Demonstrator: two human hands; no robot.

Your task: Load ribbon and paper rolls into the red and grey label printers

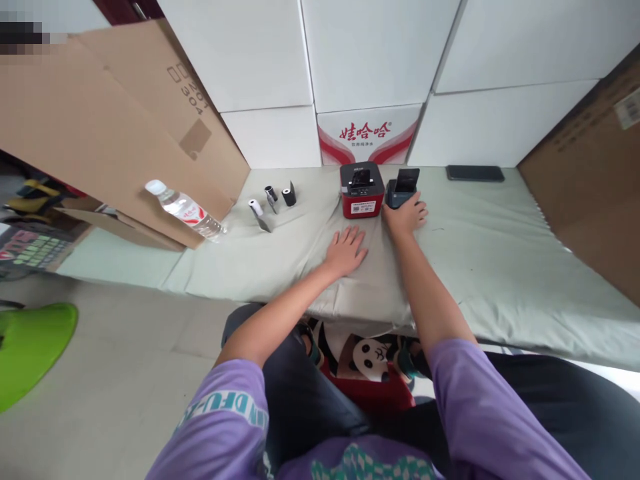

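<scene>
1. The small dark device (401,188) stands on the pale green cloth (500,253) at about 12 o'clock from the person, just right of the red and black label printer (361,189). Its flap or screen is tilted up toward the wall.
2. The right hand (406,215) is at the device's near edge with the fingers curled around its base. It seems to grip it, though from this angle I cannot tell whether the fingers close fully or only rest against it.
3. The left hand (345,250) lies flat on the cloth, fingers spread wide, holding nothing, at 6 o'clock from the printer.
4. To handle the device well, hold it low on the body, not by the raised flap, and keep the flat hand pressing on the cloth so that it does not drag.
5. The printer sits just beside the device at its 9 o'clock, so any slide goes best toward the person or to the right.
6. Farther out at 9 o'clock lie a white paper roll (255,207) and two small black rolls (280,195), then a water bottle (184,209) on its side.
7. A black phone (475,173) lies at 2 o'clock, well apart.
</scene>
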